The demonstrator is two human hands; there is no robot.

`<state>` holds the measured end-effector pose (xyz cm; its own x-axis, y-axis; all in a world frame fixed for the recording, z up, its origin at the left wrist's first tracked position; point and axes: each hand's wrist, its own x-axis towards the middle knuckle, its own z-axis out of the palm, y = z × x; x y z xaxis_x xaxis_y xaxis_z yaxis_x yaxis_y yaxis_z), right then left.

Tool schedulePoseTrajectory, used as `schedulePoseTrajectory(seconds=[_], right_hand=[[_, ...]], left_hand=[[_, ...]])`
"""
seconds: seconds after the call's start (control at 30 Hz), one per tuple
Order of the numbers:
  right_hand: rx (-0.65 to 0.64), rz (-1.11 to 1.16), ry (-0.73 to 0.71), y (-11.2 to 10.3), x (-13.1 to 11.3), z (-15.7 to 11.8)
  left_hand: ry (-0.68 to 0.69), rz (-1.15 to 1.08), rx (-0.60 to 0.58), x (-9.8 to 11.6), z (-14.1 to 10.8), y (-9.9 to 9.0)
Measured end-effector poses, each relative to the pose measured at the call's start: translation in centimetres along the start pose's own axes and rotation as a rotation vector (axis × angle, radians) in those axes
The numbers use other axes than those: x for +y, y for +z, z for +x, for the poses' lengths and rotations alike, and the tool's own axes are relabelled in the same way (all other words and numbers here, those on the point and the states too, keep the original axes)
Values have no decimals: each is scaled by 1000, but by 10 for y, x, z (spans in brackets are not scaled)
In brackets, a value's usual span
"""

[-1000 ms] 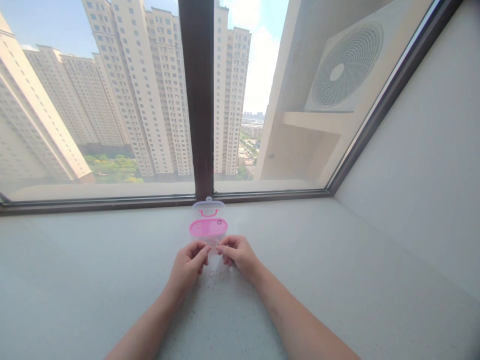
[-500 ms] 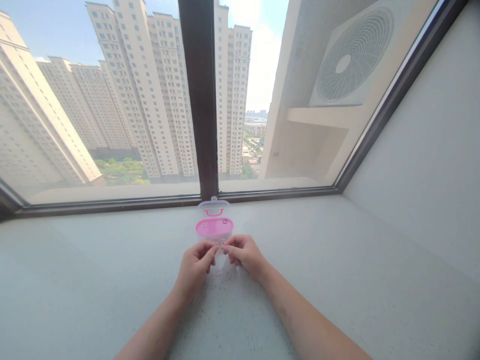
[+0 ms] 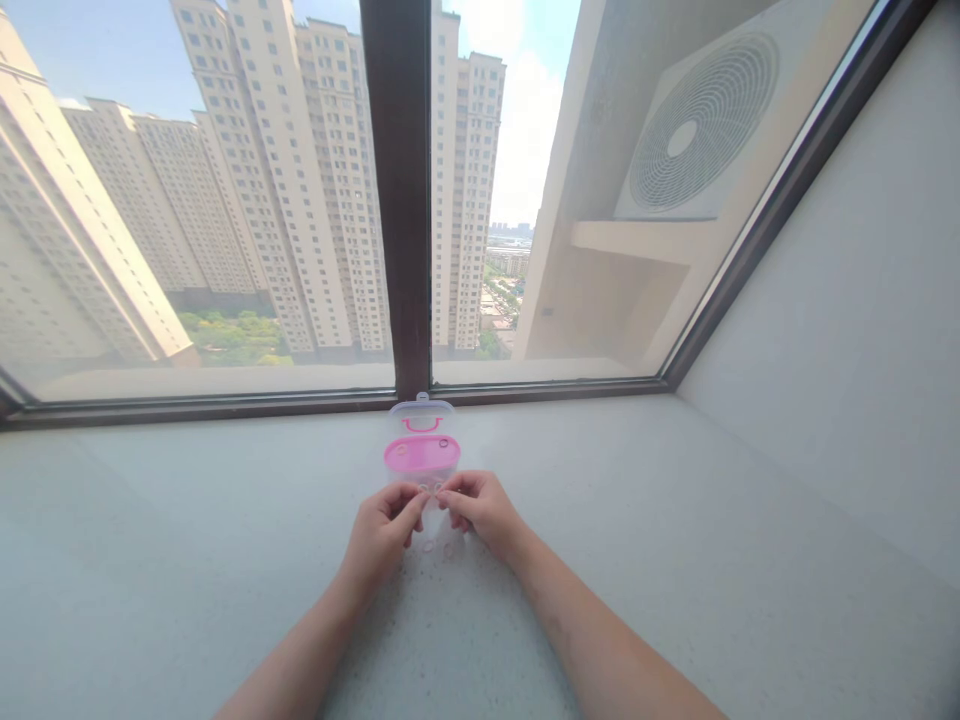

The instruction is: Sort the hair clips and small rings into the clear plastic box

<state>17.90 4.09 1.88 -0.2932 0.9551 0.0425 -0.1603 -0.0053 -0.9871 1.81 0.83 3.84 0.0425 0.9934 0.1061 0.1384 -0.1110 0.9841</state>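
Note:
My left hand (image 3: 384, 525) is closed in a pinch, thumb against forefinger, on a small pale ring (image 3: 424, 489). Opposite it, my right hand (image 3: 481, 508) pinches a second small ring (image 3: 438, 488), the fingertips of both hands almost meeting. Just beyond them stands a small oval plastic box with a pink top tray (image 3: 422, 456). A dark ring (image 3: 443, 443) and a pale ring (image 3: 401, 450) lie on that tray. Between my wrists, two pinkish rings (image 3: 428, 547) (image 3: 448, 549) rest on the sill. What the rings are made of is too small to tell.
A clear lid (image 3: 421, 410) with a pink handle stands behind the box, against the window frame (image 3: 409, 300). The pale speckled sill (image 3: 187, 540) spreads on both sides. A white wall (image 3: 840, 300) rises at the right.
The view has shifted slightly, so the box and both hands appear a little farther left. Both hands keep their pinch, with little visible movement relative to the box.

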Motion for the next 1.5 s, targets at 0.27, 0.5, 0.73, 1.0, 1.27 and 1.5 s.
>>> schedulePoseTrajectory(seconds=[0.27, 0.5, 0.73, 1.0, 1.27, 1.5], right_hand=[[3, -10, -16, -1, 0, 0], [6, -4, -10, 0, -2, 0], [-4, 33, -7, 0, -2, 1], [0, 48, 24, 0, -4, -1], [-13, 62, 25, -1, -2, 0], [-5, 40, 14, -1, -2, -1]], left_hand=[[-10, 0, 11, 5, 0, 1], [-10, 6, -3, 5, -1, 1], [-24, 6, -4, 6, -1, 1], [-13, -18, -6, 7, -1, 1], [-32, -22, -10, 6, -2, 1], [-22, -32, -11, 6, -2, 2]])
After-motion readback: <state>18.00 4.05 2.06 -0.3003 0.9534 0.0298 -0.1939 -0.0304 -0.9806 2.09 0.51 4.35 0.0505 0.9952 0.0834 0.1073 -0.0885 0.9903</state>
